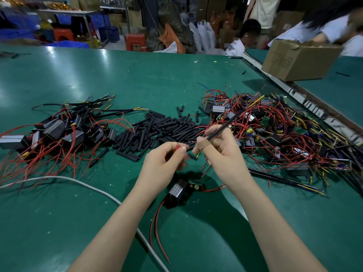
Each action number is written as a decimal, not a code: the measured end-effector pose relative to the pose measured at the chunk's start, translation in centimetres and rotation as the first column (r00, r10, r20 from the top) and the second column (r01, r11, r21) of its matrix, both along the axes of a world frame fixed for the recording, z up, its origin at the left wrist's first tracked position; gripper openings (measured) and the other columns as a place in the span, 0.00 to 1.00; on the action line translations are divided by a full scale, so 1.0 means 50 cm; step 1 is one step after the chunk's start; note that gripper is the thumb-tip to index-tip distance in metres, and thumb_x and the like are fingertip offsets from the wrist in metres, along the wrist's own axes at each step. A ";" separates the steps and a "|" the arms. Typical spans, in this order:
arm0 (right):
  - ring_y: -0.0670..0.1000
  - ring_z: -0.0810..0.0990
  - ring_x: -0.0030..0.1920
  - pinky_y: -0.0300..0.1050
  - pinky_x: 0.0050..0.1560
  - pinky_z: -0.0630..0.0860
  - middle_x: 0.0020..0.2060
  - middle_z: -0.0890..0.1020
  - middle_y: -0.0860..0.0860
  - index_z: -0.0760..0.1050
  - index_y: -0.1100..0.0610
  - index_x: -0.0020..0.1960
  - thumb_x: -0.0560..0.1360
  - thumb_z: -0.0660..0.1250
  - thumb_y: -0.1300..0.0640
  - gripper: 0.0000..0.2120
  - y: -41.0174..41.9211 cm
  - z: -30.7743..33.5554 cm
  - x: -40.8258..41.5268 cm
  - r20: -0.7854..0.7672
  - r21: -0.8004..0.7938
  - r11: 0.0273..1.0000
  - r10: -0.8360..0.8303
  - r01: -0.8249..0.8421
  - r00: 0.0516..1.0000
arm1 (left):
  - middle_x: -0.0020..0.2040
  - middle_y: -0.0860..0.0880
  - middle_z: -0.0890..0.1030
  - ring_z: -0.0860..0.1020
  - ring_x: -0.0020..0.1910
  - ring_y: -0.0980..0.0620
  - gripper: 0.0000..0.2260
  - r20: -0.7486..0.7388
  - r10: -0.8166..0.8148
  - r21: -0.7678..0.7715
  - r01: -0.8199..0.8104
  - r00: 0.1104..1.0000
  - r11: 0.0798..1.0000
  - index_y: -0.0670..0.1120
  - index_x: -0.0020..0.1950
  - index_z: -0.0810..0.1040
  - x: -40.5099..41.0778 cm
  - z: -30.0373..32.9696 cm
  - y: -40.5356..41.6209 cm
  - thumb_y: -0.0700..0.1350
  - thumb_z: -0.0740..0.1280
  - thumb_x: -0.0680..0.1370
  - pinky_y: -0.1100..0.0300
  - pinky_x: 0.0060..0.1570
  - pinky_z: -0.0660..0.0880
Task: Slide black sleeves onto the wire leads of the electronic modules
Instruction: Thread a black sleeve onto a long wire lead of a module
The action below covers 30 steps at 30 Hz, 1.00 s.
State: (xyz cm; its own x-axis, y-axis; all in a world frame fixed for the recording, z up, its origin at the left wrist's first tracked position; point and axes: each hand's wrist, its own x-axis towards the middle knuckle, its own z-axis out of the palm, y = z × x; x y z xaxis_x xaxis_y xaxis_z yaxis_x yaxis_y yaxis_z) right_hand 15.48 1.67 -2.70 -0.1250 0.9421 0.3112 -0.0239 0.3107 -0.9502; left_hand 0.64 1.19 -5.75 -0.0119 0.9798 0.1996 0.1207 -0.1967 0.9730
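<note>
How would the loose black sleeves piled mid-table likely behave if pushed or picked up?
The black sleeves look like short round tubes, so they would probably roll or scatter when pushed. They seem thin and hollow, so likely very light. Their matte surface suggests they are not slippery.

Around your green bench

A white cable (pixel 82 183) curves across the green table (pixel 117 75) on your left. A cardboard box (pixel 298 61) sits at the far right, and red stools (pixel 136 42) and blue crates (pixel 109 33) stand beyond the table's far edge.
</note>
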 end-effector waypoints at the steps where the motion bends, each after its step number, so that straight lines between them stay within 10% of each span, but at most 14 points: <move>1: 0.39 0.75 0.28 0.28 0.33 0.69 0.31 0.81 0.51 0.66 0.57 0.49 0.79 0.63 0.64 0.06 0.001 -0.002 -0.001 0.003 -0.005 1.000 0.001 -0.001 1.000 | 0.37 0.53 0.83 0.79 0.35 0.57 0.08 0.008 -0.011 -0.005 0.011 1.000 1.000 0.50 0.49 0.81 0.001 0.002 0.000 0.40 0.62 0.80 0.65 0.38 0.75; 10: 0.40 0.74 0.25 0.28 0.30 0.68 0.27 0.80 0.50 0.63 0.58 0.50 0.79 0.61 0.65 0.07 0.002 -0.001 0.001 -0.063 -0.054 0.998 0.035 -0.038 0.997 | 0.47 0.50 0.80 0.76 0.43 0.60 0.11 -0.167 -0.088 0.125 0.109 0.982 0.986 0.49 0.57 0.79 0.007 0.010 -0.011 0.39 0.61 0.80 0.63 0.50 0.74; 30: 0.40 0.67 0.22 0.30 0.25 0.64 0.24 0.75 0.46 0.66 0.56 0.55 0.79 0.59 0.66 0.08 0.007 -0.003 0.000 0.036 -0.230 0.973 0.036 -0.027 0.999 | 0.35 0.53 0.82 0.79 0.37 0.59 0.09 0.127 -0.068 0.059 0.061 0.990 0.996 0.47 0.48 0.81 0.008 0.010 -0.008 0.34 0.65 0.77 0.65 0.40 0.76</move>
State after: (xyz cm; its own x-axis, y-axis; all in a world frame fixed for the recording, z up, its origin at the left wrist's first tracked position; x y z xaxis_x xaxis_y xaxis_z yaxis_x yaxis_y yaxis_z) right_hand 15.47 2.02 -2.86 -0.1639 0.9831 0.0815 0.0087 0.0840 -0.9964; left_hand 1.04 0.78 -5.25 0.0219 0.9670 0.2540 -0.0194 -0.2536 0.9671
